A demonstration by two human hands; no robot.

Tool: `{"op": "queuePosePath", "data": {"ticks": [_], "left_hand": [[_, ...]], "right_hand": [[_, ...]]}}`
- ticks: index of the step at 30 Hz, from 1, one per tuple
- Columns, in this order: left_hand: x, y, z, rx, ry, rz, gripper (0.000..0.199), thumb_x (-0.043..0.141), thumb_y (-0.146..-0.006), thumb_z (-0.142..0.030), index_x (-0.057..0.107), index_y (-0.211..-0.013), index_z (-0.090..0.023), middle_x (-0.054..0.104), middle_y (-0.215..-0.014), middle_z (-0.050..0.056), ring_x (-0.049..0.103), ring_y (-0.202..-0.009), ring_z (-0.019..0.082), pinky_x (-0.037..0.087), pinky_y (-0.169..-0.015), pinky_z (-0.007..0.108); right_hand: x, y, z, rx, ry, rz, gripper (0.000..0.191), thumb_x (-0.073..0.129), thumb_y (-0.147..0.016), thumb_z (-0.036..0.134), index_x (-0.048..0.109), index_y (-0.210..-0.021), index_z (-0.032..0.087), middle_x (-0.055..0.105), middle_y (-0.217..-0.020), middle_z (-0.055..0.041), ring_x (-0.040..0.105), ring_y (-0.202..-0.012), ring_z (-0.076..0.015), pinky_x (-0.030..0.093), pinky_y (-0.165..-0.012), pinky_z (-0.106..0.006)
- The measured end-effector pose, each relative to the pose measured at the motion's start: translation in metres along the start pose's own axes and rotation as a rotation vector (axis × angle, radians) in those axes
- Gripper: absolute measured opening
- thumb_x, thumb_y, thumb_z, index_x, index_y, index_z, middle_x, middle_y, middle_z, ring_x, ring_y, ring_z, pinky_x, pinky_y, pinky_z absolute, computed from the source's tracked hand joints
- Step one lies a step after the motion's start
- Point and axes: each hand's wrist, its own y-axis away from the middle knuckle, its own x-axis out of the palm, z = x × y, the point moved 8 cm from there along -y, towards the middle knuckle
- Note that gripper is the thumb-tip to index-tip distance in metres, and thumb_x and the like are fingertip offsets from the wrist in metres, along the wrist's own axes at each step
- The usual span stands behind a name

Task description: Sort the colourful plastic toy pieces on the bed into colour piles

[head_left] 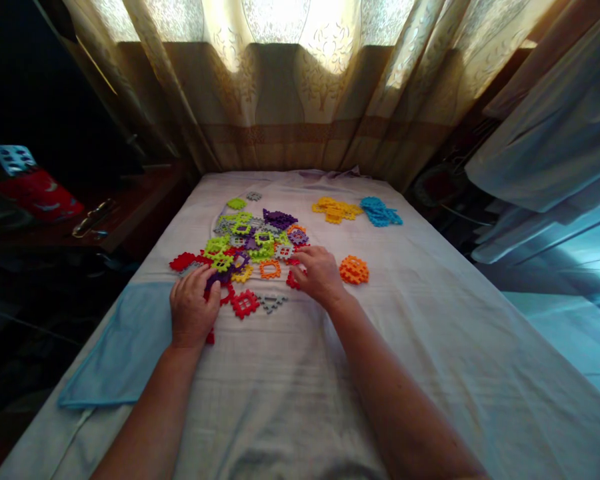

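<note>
A mixed heap of flat interlocking plastic pieces lies on a white sheet, with green pieces (222, 262), red pieces (245, 304), purple pieces (279, 219) and grey pieces (272, 303) among them. My left hand (194, 303) rests at the heap's left front edge, fingers spread over red and purple pieces. At the right edge, my right hand (317, 273) reaches in with bent, parted fingers beside a red piece (294, 278). Neither hand visibly holds a piece. Orange pieces (354, 269) form a pile right of my right hand.
Yellow pieces (336, 209) and blue pieces (381, 211) lie in separate piles at the back right. A light blue cloth (125, 347) covers the sheet's left side. A curtain (290, 100) hangs behind, and a dark wooden table (125, 207) stands at left.
</note>
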Motion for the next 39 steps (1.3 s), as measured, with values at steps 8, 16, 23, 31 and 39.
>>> {"op": "queuePosePath", "data": {"ticks": [8, 16, 23, 31, 39], "left_hand": [[0.015, 0.004, 0.019, -0.135, 0.094, -0.085, 0.034, 0.048, -0.091, -0.037, 0.062, -0.118, -0.023, 0.062, -0.131, 0.013, 0.054, -0.127, 0.029, 0.039, -0.109, 0.051], [0.021, 0.004, 0.025, -0.251, 0.366, -0.104, 0.037, 0.048, -0.092, -0.041, 0.060, -0.121, -0.021, 0.060, -0.134, 0.011, 0.054, -0.128, 0.022, 0.040, -0.114, 0.041], [0.022, 0.007, 0.027, -0.372, 0.573, -0.083, 0.037, 0.052, -0.090, -0.041, 0.061, -0.119, -0.020, 0.062, -0.134, 0.011, 0.056, -0.128, 0.023, 0.043, -0.112, 0.040], [0.020, 0.009, 0.019, -0.348, 0.584, -0.061, 0.039, 0.053, -0.090, -0.044, 0.062, -0.119, -0.020, 0.063, -0.132, 0.011, 0.057, -0.126, 0.024, 0.044, -0.111, 0.041], [0.014, 0.009, 0.020, -0.380, 0.560, -0.108, 0.043, 0.052, -0.088, -0.047, 0.064, -0.117, -0.018, 0.067, -0.125, 0.010, 0.061, -0.120, 0.022, 0.045, -0.108, 0.037]], "right_hand": [[0.050, 0.011, 0.036, -0.026, 0.067, 0.137, 0.029, 0.058, -0.090, 0.034, 0.069, -0.115, 0.026, 0.046, -0.149, -0.0129, 0.030, -0.143, -0.0344, 0.028, -0.110, -0.055], [0.029, 0.001, 0.033, -0.134, -0.060, 0.004, 0.017, 0.059, -0.090, 0.031, 0.073, -0.094, 0.022, 0.060, -0.136, -0.0113, 0.050, -0.128, -0.0278, 0.038, -0.106, -0.045], [-0.037, -0.002, -0.067, 0.288, -0.108, -0.116, 0.029, 0.050, -0.092, 0.039, 0.074, -0.093, 0.023, 0.075, -0.084, -0.0050, 0.065, -0.075, -0.0188, 0.045, -0.068, -0.028], [-0.064, 0.031, -0.152, 0.632, -0.001, -0.110, 0.027, 0.054, -0.086, 0.035, 0.076, -0.093, 0.022, 0.075, -0.082, -0.0055, 0.066, -0.073, -0.0198, 0.042, -0.063, -0.029], [-0.065, 0.039, -0.158, 0.726, 0.147, 0.039, 0.033, 0.048, -0.091, 0.035, 0.077, -0.102, 0.022, 0.076, -0.102, -0.0084, 0.068, -0.091, -0.0222, 0.043, -0.067, -0.028]]}}
